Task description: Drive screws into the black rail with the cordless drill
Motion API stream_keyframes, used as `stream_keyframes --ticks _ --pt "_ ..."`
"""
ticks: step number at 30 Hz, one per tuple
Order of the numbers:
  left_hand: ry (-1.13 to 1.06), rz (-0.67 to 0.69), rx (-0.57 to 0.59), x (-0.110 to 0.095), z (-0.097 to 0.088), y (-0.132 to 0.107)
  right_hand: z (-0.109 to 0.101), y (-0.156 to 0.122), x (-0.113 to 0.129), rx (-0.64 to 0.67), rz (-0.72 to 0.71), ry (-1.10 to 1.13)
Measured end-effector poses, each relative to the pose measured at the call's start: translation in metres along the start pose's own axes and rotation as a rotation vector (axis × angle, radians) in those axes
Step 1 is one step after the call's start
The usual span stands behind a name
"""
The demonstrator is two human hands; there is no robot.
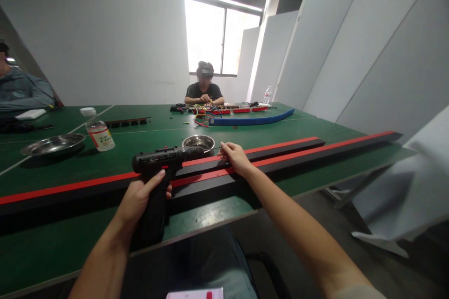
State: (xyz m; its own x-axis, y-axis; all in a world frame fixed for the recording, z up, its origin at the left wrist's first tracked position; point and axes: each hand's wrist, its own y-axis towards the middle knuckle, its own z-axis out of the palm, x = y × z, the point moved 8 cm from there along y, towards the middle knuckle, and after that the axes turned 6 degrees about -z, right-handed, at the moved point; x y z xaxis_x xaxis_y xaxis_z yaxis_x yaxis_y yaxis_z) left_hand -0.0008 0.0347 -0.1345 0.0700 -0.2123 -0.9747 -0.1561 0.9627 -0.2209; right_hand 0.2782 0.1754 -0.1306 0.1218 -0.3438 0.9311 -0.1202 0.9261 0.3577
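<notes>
My left hand is wrapped round the grip of a black cordless drill, which points to the right. A thin bit sticks out of its chuck. At the bit's tip, the thumb and fingers of my right hand are pinched together; whatever is between them is too small to make out. Behind the chuck stands a round metal bowl with small dark pieces in it. Two long black bars with red tops, a nearer bar and a farther bar, lie beneath and beside my hands.
On the green table are a bottle, a metal plate and a blue curved strip. Across it, a person handles coloured wires. Another person sits at the left. White panels stand at the right.
</notes>
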Motion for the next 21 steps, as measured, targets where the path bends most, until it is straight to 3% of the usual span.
stream_keyframes --ticks 16,21 --pt "0.032 0.045 -0.003 0.0011 -0.0018 0.0006 0.0031 -0.0007 0.0038 0.015 -0.030 -0.042" --pt "-0.017 -0.017 0.024 -0.0037 -0.0002 -0.0003 0.0056 -0.0004 0.0064 0.039 -0.051 -0.074"
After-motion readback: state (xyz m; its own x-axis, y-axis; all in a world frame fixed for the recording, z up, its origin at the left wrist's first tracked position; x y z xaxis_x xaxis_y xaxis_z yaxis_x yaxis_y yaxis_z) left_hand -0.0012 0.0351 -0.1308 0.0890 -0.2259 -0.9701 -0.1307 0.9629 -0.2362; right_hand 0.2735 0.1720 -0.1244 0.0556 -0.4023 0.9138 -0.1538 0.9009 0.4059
